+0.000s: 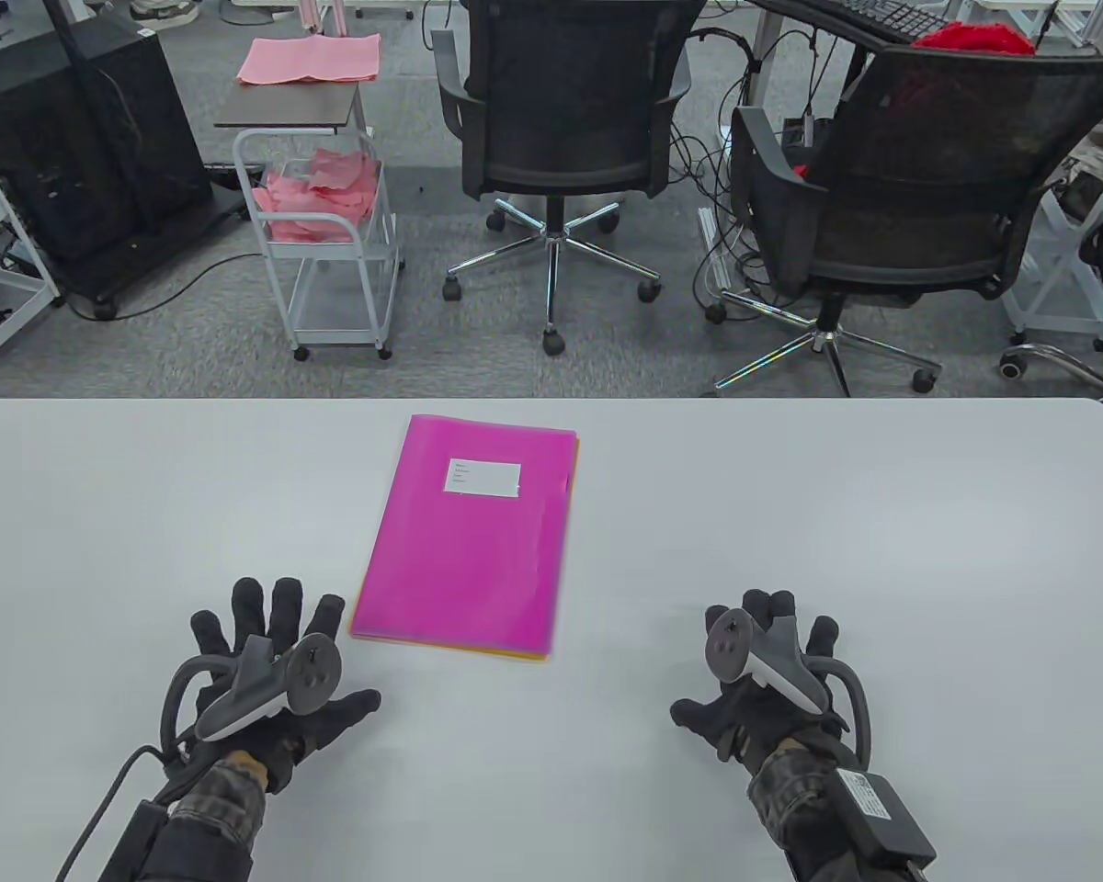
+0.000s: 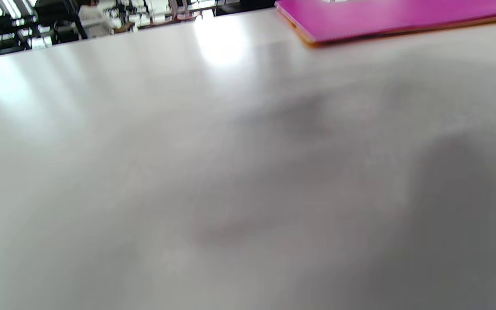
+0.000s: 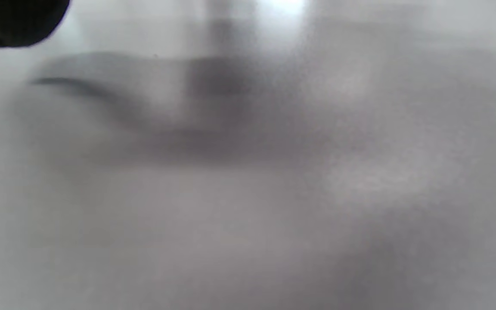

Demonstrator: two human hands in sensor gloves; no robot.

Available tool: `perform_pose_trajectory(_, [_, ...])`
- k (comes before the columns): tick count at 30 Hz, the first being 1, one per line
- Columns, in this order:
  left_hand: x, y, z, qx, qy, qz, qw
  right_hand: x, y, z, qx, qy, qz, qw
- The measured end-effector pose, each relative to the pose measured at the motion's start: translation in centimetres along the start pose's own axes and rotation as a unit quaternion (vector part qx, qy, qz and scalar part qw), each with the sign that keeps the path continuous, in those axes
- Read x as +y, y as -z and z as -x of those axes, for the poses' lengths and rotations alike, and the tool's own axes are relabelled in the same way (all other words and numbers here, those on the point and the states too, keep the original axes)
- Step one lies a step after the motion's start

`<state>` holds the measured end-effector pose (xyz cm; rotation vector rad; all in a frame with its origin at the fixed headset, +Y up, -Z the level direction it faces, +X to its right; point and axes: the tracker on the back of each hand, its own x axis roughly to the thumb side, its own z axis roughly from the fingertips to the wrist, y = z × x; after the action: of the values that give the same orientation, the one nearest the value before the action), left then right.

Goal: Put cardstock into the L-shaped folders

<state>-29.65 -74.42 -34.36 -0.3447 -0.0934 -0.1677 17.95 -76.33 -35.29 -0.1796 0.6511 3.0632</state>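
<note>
A magenta folder (image 1: 473,542) with a white label lies flat in the middle of the table, on top of an orange sheet or folder whose edge shows along its right and near sides. In the left wrist view the magenta folder (image 2: 385,17) fills the top right corner. My left hand (image 1: 267,643) rests palm down with fingers spread, just left of the folder's near corner, not touching it. Well to the right of the folder my right hand (image 1: 763,652) also lies flat on the table and holds nothing. A dark fingertip (image 3: 15,21) shows in the right wrist view.
The grey-white table (image 1: 836,551) ends at its far edge, with a rounded corner at the right. Beyond it stand two black office chairs (image 1: 570,138) and a white cart (image 1: 331,239) holding pink sheets, with more pink sheets on a small side table.
</note>
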Motion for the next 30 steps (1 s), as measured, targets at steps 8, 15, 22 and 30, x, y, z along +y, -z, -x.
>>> perform_pose_trajectory(8, [-1.1, 1.0, 0.9, 0.024, -0.019, 0.009, 0.999, -0.4, 0.1, 0.2, 0.007, 0.014, 0.047, 0.999])
perform_pose_trajectory(15, [-1.3, 1.1, 1.2, 0.032, -0.049, 0.009, 0.998, 0.4, 0.9, 1.8, 0.041, 0.034, -0.015, 0.998])
perform_pose_trajectory(22, [-1.2, 1.1, 1.3, 0.032, -0.059, 0.012, 0.998, 0.7, 1.1, 2.1, 0.048, 0.038, -0.025, 0.998])
perform_pose_trajectory(30, [-1.1, 1.1, 1.3, 0.035, -0.06, 0.013, 0.997, 0.9, 1.2, 1.8, 0.04, 0.04, -0.03, 0.998])
